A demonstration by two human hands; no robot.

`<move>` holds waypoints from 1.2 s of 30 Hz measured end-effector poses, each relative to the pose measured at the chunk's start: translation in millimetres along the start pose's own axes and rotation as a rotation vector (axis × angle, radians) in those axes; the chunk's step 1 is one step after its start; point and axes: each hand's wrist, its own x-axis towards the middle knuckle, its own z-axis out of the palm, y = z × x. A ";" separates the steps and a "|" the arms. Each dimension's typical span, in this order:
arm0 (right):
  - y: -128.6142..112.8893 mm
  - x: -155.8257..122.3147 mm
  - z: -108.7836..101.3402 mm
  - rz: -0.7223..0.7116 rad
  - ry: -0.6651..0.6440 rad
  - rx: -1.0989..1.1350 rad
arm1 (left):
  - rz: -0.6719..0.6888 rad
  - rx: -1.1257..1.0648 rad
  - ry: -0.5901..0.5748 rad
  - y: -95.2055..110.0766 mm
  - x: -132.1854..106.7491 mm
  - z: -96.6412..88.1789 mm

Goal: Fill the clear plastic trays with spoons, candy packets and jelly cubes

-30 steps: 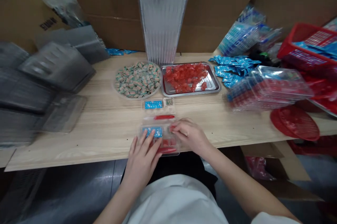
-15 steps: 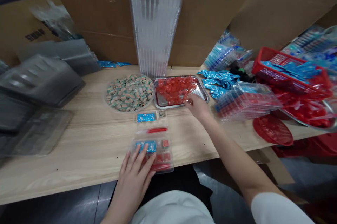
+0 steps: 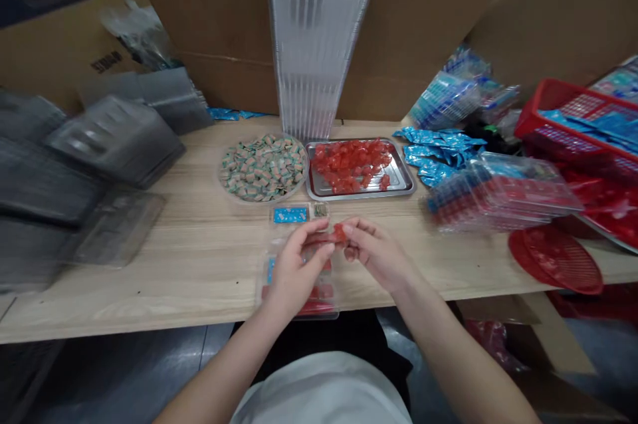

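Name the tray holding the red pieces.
The rectangular steel tray holds the red pieces; the round tray to its left holds green-and-white ones.

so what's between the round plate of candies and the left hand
The head view shows a clear plastic tray holding a blue packet and a small packet between the round plate and the left hand.

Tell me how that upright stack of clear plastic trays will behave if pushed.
The stack of clear plastic trays looks light for its size, being thin-walled. Standing tall on a narrow end, it would probably tip easily. The nested trays may also slide apart.
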 end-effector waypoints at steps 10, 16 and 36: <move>10.4 -31.0 21.4 -0.410 0.099 -0.857 | -0.213 -0.358 0.084 -4.2 -6.3 6.9; 11.7 -31.9 27.5 -0.526 0.120 -1.040 | -0.207 -0.341 0.141 -5.0 -7.6 5.9; 34.7 -72.5 15.1 -0.952 -0.151 -1.119 | -0.516 -0.475 -0.130 4.4 -61.2 -6.5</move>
